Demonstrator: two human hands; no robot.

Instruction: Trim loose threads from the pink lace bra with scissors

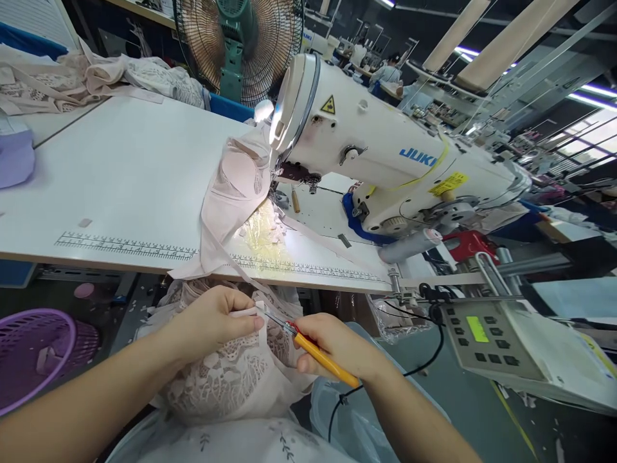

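My left hand pinches a pale pink strap of a lace garment that lies in my lap. My right hand grips yellow-handled thread snips, whose metal tips touch the strap right beside my left fingertips. The strap runs up over the table edge to a pink bra piece lying under the needle end of a white JUKI sewing machine.
The white table carries a printed ruler along its front edge. A purple basket stands at lower left, and a control panel at right. A fan and piled fabric sit at the back. People work far behind.
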